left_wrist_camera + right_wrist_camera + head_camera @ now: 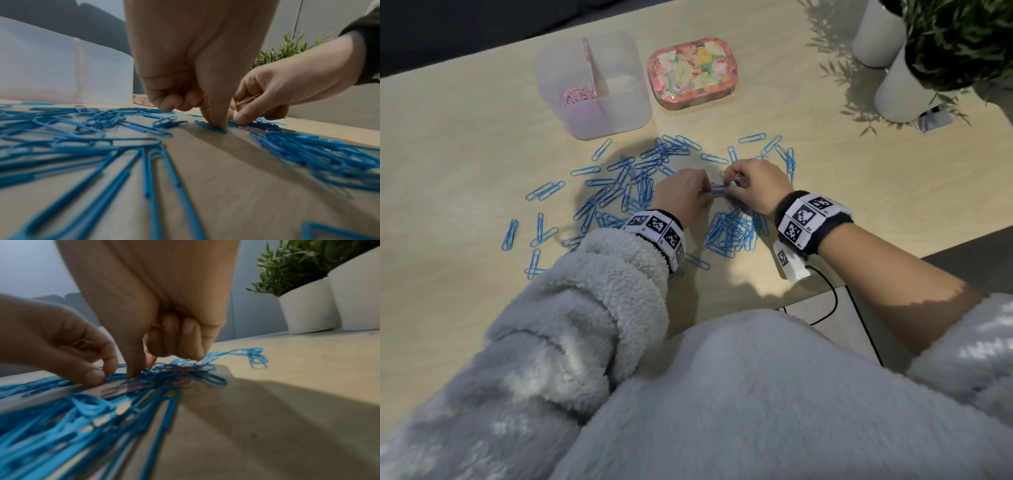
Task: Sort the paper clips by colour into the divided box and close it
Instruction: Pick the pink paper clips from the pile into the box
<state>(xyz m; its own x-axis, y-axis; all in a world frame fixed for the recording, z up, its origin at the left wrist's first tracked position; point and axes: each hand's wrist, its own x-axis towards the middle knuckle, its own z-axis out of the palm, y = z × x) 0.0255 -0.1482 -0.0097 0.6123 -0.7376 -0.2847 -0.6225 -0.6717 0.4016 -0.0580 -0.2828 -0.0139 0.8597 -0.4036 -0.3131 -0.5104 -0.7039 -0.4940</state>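
Blue paper clips (633, 185) lie scattered over the wooden table, with a denser heap (732, 233) between my wrists. A few pink clips (144, 386) are mixed into that heap. My left hand (707, 193) pinches a blue clip (213, 129) against the table with thumb and forefinger, its other fingers curled. Right beside it, my right hand (729, 183) has pink clips (246, 100) tucked in its curled fingers, and its thumb tip rests on the heap. The translucent divided box (606, 113) stands at the back, with pink clips (577, 95) in its left compartment.
A flowered lid (693, 70) lies to the right of the box. Two white plant pots (907, 85) stand at the back right. The table's front edge runs close behind my right wrist, where a black cable (828, 301) hangs.
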